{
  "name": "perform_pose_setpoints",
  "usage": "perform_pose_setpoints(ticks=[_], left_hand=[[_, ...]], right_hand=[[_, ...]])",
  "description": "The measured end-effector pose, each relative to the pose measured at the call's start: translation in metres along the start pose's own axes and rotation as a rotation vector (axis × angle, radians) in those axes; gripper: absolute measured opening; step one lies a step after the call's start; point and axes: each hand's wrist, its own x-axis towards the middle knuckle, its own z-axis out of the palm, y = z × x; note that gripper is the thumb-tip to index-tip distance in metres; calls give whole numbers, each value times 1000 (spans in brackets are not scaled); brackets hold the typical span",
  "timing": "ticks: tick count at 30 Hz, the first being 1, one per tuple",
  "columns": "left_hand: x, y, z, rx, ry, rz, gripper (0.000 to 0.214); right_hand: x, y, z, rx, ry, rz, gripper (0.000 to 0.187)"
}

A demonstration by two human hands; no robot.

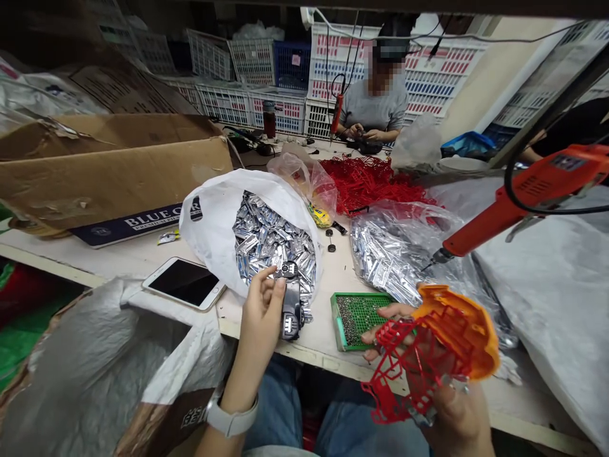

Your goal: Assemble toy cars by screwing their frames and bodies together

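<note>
My left hand [261,317] grips a small black plastic part with a wheel [290,304], held over the open white bag of silver metal pieces [273,244]. My right hand [442,393] is closed around an orange toy shell [459,330] joined to a red plastic frame [404,371], held just in front of the table edge. A green tray of small screws [356,317] lies on the table between my two hands.
A red electric screwdriver [518,203] hangs at the right. A phone [184,283] lies at the left, beside a cardboard box [109,165]. A clear bag of silver pieces [399,254] and a red frame pile [366,181] sit farther back. Another person [375,101] works across the table.
</note>
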Motion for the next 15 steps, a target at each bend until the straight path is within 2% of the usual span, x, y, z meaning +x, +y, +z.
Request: perform_pose_setpoints(ticks=[2,5,6,8,10,11,13,15], left_hand=[[1,2,4,125,77,143,52],[-9,19,9,401,208,507,31],[-15,28,10,444,202,608,22],[-28,46,12,396,67,727,11],[-39,62,13,219,-212,707,9],[-43,68,13,126,-339,672,11],[-47,75,12,-3,-513,614,23],[-47,78,10,-54,-611,599,29]], right_hand=[[2,-2,5,-17,-30,-86,63],[6,-8,16,-102,36,-150,64],[6,-9,20,-156,64,-172,64],[7,-8,31,-271,107,-247,72],[8,-4,41,-360,105,-357,88],[10,-1,46,-382,119,-427,90],[14,5,53,-395,156,-565,77],[18,11,58,-377,175,-669,61]])
